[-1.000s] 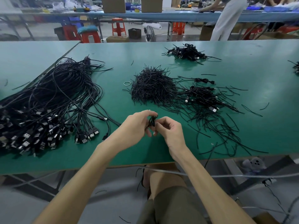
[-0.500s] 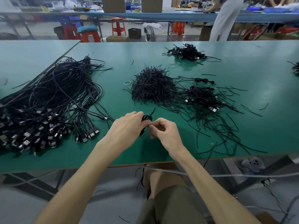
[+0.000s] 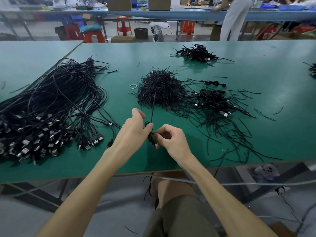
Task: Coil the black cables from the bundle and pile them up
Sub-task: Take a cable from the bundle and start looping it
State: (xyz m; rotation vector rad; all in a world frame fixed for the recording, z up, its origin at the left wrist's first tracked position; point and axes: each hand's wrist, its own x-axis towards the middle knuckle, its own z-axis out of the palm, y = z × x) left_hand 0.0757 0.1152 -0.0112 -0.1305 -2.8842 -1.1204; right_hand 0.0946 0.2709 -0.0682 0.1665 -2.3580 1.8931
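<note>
The hands are close together, low over the near part of the table [image 3: 273, 69]. The left hand [image 3: 135, 130] grips a small coiled cable [image 3: 151, 136] between thumb and fingers, and the right hand [image 3: 172, 141] pinches the coil's lower end, fingers curled in. A thin black strand [image 3: 153, 106], a tie by the look of it, stands straight up out of the coil, its tip over the heap of ties [image 3: 160, 89] beyond.

The coil is tight and only fingers hold it together, so I think the main risk is that it springs open. That could happen if either pinch slackens before the strand is wrapped and twisted. The free tip could also snag in the heap and drag loose ties along with it.

To the right lies the pile [image 3: 213, 98] of finished coils, ringed by stray ties. A coil dropped short of it would land among them and tangle. To the left, the bundle [image 3: 51, 103] of uncoiled cables is thickly interlaced. Pulling the next cable out carelessly could haul several plugs towards the table edge.
</note>
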